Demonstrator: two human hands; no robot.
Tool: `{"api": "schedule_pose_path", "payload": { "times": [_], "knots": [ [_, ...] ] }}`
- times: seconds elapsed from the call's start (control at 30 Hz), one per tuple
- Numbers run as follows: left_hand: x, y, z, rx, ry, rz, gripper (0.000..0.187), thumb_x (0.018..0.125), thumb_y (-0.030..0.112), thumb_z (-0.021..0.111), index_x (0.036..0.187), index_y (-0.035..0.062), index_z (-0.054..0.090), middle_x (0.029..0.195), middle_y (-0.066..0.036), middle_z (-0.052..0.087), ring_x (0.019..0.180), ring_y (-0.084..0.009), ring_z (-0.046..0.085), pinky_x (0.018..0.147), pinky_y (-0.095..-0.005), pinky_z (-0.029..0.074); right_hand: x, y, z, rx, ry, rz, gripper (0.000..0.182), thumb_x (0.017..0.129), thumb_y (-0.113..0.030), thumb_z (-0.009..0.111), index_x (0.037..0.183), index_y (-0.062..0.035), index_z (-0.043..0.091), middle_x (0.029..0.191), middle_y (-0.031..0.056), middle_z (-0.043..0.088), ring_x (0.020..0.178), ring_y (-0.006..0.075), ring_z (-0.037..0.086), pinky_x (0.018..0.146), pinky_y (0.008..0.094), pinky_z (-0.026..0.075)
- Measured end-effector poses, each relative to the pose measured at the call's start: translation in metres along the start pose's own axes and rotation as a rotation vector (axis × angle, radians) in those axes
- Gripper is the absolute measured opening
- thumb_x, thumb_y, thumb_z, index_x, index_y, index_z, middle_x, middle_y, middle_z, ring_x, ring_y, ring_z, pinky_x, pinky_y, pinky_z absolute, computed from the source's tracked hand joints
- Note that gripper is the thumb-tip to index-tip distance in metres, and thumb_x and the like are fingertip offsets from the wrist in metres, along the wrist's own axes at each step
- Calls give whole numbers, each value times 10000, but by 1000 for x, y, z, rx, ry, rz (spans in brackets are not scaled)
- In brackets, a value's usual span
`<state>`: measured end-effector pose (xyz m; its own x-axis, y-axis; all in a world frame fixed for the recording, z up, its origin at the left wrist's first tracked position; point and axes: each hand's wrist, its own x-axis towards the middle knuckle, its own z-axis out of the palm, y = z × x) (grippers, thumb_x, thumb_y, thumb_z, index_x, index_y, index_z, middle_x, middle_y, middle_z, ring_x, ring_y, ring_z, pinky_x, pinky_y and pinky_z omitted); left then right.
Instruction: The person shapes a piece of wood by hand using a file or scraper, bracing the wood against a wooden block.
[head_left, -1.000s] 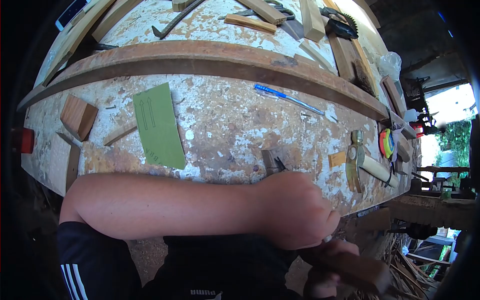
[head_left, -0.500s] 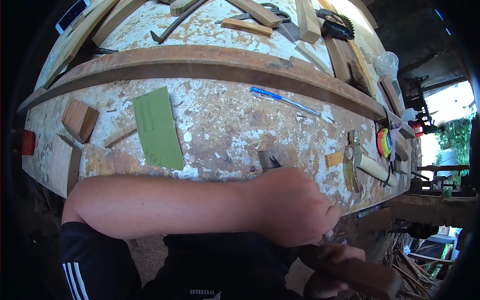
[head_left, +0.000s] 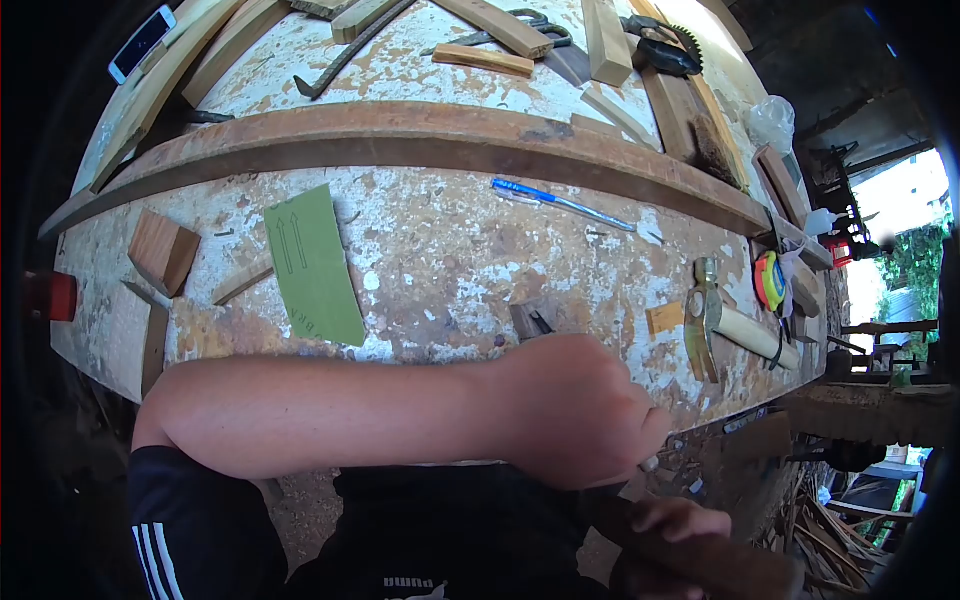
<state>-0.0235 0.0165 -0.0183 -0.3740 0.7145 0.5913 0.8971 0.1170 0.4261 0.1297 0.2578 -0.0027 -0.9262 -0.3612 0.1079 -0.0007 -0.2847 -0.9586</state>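
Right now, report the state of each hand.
Left hand: closed in a fist; anything inside can't be told.
Right hand: closed on a piece of dark wood.

You are in a woodworking shop, and the worn, paint-splotched bench [head_left: 430, 240] in front of you shows it, with a long beam [head_left: 400, 135] lying across it and cut blocks [head_left: 163, 252] near its left side. Within your view on the bench are a claw hammer [head_left: 704, 312], a tape measure [head_left: 770, 281], a pen [head_left: 565, 204] and, beyond the beam, a hooked metal bar [head_left: 345, 58] among more lengths of timber [head_left: 607, 45]. To your right, strips of scrap wood [head_left: 835, 545] lie heaped below bench height, and daylight and greenery [head_left: 908, 275] show through an opening.
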Motion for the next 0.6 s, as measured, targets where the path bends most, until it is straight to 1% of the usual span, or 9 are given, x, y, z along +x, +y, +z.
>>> {"api": "schedule_pose_path", "payload": {
  "times": [0.03, 0.1, 0.13, 0.23, 0.27, 0.37, 0.43, 0.5, 0.6],
  "knots": [
    [-1, 0, 1, 6, -8, 6, 291, 741, 300, 674, 691, 84, 483, 579, -25, 497, 500, -195, 560, 421, -331, 442, 8, 5, 12, -54, -43, -189, 518, 827, -54, 680, 1306, 8, 492, 1212, 259, 557, 1183, 340, 525, 1028, 484, 377],
    [2, -2, 2, 18, -27, 28, 290, 734, 297, 677, 693, 84, 484, 582, -27, 499, 503, -197, 563, 422, -333, 444, 17, 38, 27, -662, 372, -318, 455, 824, -101, 736, 1205, 33, 526, 1138, 267, 590, 1097, 364, 590, 981, 501, 428],
    [1, -1, 2, 17, -45, 30, 288, 731, 295, 677, 693, 85, 484, 583, -27, 499, 505, -197, 565, 422, -333, 443, 17, 31, 21, -804, 363, -199, 679, 835, -123, 738, 1387, 16, 367, 1196, 272, 560, 1101, 367, 585, 979, 528, 407],
    [1, -6, -2, 18, -25, 20, 280, 726, 291, 674, 694, 86, 486, 582, -27, 499, 509, -198, 568, 421, -331, 441, 14, 5, -41, -90, -473, -30, 789, 855, -106, 706, 1469, -24, 216, 1228, 267, 534, 1112, 358, 574, 974, 521, 409],
    [0, -3, 0, -4, -16, 23, 278, 725, 290, 672, 694, 86, 487, 580, -27, 499, 509, -198, 569, 421, -330, 440, 0, 9, 0, -210, -131, -229, 755, 871, -101, 684, 1452, -22, 208, 1209, 272, 534, 1094, 368, 584, 963, 534, 418],
    [1, -2, -3, 64, -102, 25, 273, 729, 294, 665, 695, 86, 491, 576, -26, 496, 509, -195, 569, 422, -327, 439, 21, 37, 41, -1034, 513, -114, 562, 900, -517, 599, 1063, -3, 442, 914, 254, 618, 912, 335, 643, 824, 447, 546],
    [2, -5, -4, 53, -73, 31, 273, 731, 296, 662, 695, 86, 492, 572, -26, 494, 510, -196, 570, 424, -327, 441, 5, 23, 25, -426, 381, 55, 619, 822, -537, 700, 1085, 4, 554, 1005, 171, 609, 950, 303, 600, 840, 405, 502],
    [-2, 0, 0, 24, -55, 11, 274, 732, 297, 661, 694, 85, 492, 573, -27, 496, 512, -198, 572, 426, -329, 442, 3, 17, 30, -236, 215, -301, 575, 920, -476, 586, 1183, 12, 437, 1003, 263, 618, 966, 350, 635, 845, 474, 536],
    [2, -2, 0, 32, -36, 32, 278, 732, 298, 662, 693, 85, 488, 583, -29, 503, 515, -203, 574, 429, -333, 443, 15, 43, 34, -1057, 435, -163, 569, 923, -476, 579, 1187, 9, 441, 970, 243, 633, 920, 345, 649, 790, 471, 556]
  ]
}}
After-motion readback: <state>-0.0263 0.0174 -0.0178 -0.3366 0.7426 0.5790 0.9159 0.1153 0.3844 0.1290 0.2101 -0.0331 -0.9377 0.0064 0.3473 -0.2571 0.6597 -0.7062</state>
